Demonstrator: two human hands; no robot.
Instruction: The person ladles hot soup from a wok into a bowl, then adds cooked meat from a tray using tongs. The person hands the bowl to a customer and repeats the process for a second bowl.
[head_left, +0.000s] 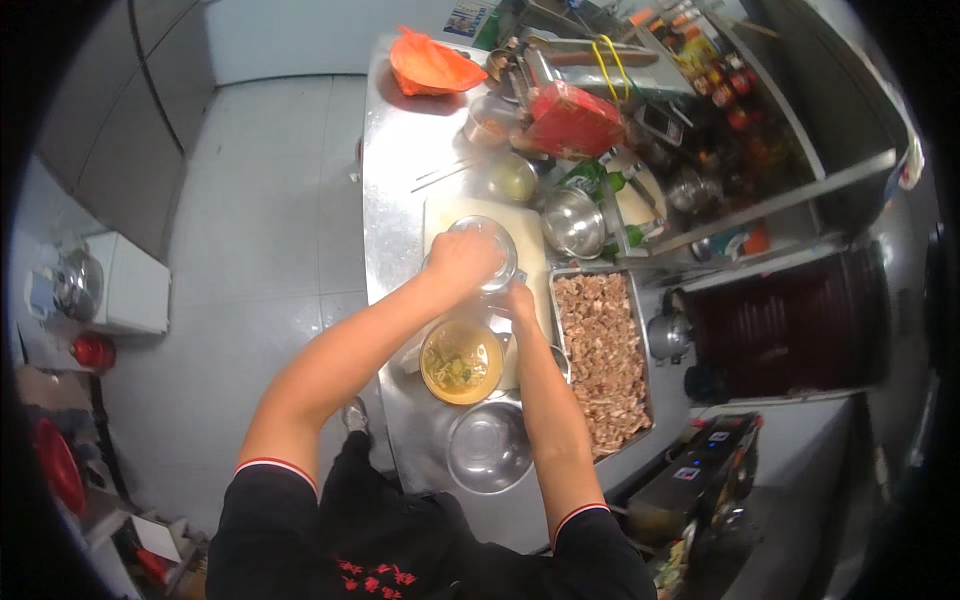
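Observation:
My left hand (466, 259) reaches over a round bowl (508, 244) above a white cutting board (529, 225). Its fingers are blurred and partly hidden inside the rim, so their hold is unclear. At the bowl's near right side, my right hand (519, 298) is closed around the edge. Just below my hands stands a yellow bowl (495, 375) with cut green and pale food in liquid. Closer to my body is a shiny, empty-looking bowl (491, 448). To the right of my right forearm lies a metal tray (651, 405) filled with chopped meat (604, 352).
Beyond the board are a steel bowl (574, 221), a container of yellowish liquid (513, 178), green bottles (585, 177) and a red box (574, 120). Chopsticks (442, 176) lie on the steel table (397, 225). An orange plastic bag (435, 67) sits at the far end.

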